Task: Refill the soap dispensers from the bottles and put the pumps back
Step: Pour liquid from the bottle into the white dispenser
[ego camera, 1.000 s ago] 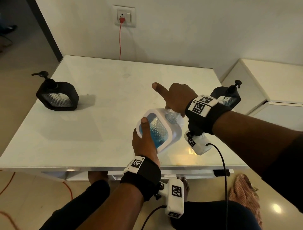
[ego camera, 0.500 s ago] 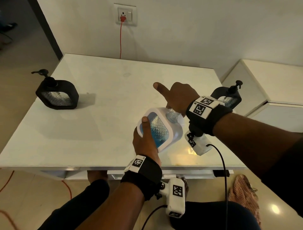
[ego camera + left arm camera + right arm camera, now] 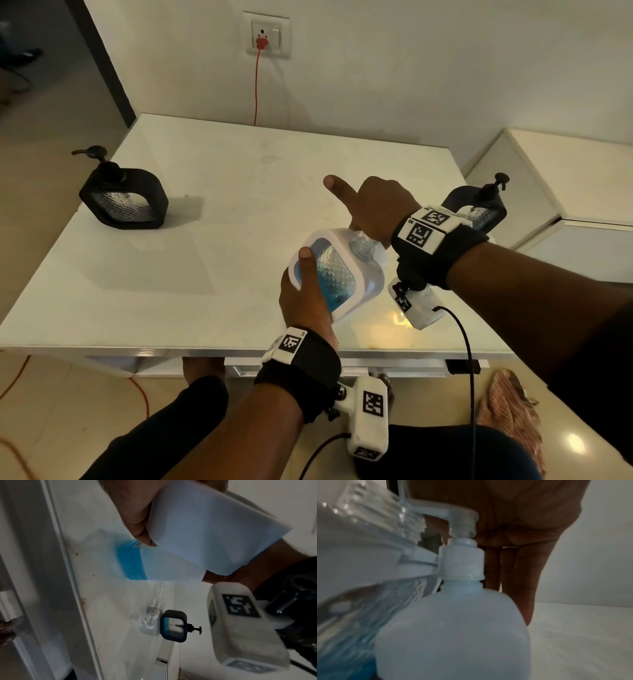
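My left hand (image 3: 305,301) grips a white-framed dispenser (image 3: 337,270) partly filled with blue liquid and holds it tilted above the table's front edge, its open clear neck toward the right. A translucent refill bottle (image 3: 453,635) stands beside it, its spout (image 3: 426,509) reaching over the dispenser (image 3: 359,550). On the white pump head (image 3: 464,516) rests my right hand (image 3: 373,205), one finger pointing away and the others hanging straight down behind the bottle. The left wrist view shows blue liquid low in the bottle (image 3: 154,566).
A black dispenser (image 3: 125,200) with its pump on stands at the table's left edge. Another black dispenser (image 3: 479,209) stands at the right edge, a loose white pump (image 3: 150,618) lying beside it. A white cabinet (image 3: 565,192) sits to the right of the table (image 3: 205,274).
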### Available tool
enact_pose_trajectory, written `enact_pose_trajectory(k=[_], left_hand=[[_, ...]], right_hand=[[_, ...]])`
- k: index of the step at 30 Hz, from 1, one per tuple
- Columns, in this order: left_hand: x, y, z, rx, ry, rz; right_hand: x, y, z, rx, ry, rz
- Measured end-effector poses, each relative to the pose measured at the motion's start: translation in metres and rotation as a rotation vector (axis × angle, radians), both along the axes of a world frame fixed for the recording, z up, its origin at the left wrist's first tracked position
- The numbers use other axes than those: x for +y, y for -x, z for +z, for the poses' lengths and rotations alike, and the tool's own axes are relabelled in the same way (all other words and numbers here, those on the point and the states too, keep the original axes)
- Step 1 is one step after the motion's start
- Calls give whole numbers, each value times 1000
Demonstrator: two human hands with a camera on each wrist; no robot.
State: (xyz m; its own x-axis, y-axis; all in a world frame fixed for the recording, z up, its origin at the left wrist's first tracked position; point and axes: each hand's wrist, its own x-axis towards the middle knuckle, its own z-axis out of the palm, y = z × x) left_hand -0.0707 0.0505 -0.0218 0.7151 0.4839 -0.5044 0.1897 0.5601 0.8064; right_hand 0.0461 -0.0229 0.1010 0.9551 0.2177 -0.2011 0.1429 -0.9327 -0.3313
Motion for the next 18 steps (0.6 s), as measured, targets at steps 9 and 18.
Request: enact_pose_trajectory(k=[9, 18], left_hand=[[2, 1, 8, 15, -5, -26], [1, 1, 7, 7, -26, -13]], right_hand=[[0, 2, 14, 145, -77, -15], [1, 0, 2, -6, 9, -13]])
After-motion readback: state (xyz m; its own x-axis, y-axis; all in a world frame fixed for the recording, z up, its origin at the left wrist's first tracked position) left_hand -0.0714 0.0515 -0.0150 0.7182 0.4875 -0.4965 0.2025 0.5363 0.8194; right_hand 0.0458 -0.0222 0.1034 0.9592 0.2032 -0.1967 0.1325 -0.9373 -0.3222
